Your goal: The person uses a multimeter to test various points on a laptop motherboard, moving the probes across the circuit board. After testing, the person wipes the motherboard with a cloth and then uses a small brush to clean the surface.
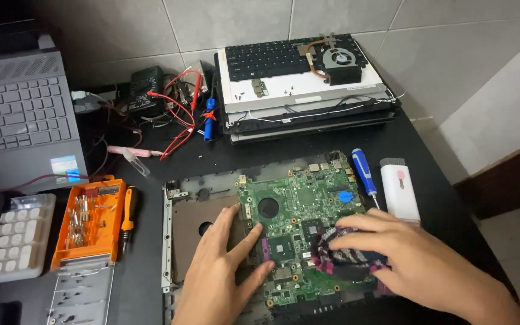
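we are pressing our left hand [221, 274] flat, fingers spread and gripping nothing, on the green laptop circuit board [299, 225]. our right hand [392, 253] is closing around a dark patterned cloth [341, 256] (bunched) on it.

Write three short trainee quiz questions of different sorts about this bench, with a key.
1. True or false: the right hand presses a dark patterned cloth on the green circuit board.
2. Which lies right of the board? A) blue-handled screwdriver B) orange bit case C) grey laptop
3. Fill in: the left hand rests flat, fingers on the board's ____ edge.

Key: 1 true; 2 A; 3 left.
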